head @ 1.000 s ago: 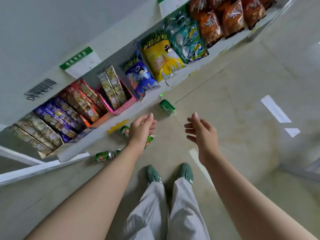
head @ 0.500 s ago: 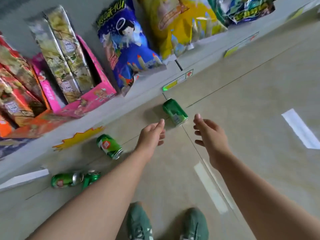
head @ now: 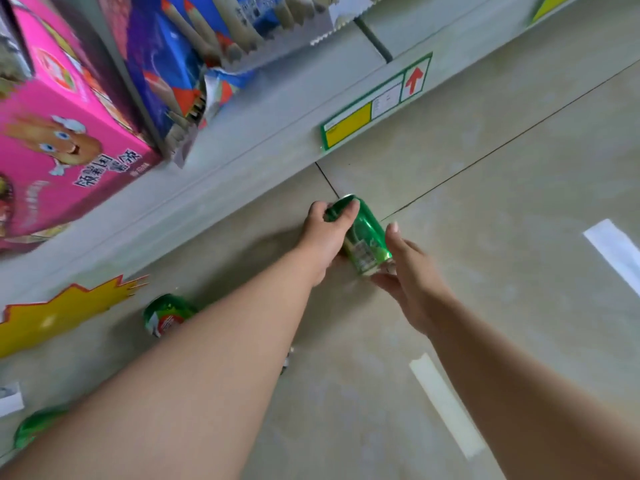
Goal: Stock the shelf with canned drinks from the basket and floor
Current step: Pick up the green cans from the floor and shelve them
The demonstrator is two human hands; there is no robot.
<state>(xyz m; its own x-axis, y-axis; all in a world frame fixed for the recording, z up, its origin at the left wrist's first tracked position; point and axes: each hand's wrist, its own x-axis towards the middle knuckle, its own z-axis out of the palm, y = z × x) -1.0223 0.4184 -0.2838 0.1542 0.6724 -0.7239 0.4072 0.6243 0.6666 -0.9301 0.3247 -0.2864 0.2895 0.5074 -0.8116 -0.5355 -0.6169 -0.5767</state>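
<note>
Centre of frame: the left hand [head: 327, 233] grips a green can [head: 363, 237] lying on the floor [head: 519, 237]; the right hand [head: 412, 275] cups its lower end, fingers loosely curled. Upper left, the shelf [head: 277, 109] holds a pink box [head: 59, 133] and a blue snack bag [head: 180, 64].

Snack stock and labels along the bottom of the display

A pink carton [head: 65, 133] printed with a cartoon face stands at the left, and just beside it a blue snack bag [head: 180, 67] showing pencil-like sticks. A yellow-and-white price tag [head: 375, 107] with a red arrow is fixed to the edge strip — lower left, a yellow starburst sticker [head: 59, 311]. White tape strips [head: 446, 405] mark the tiled ground.
</note>
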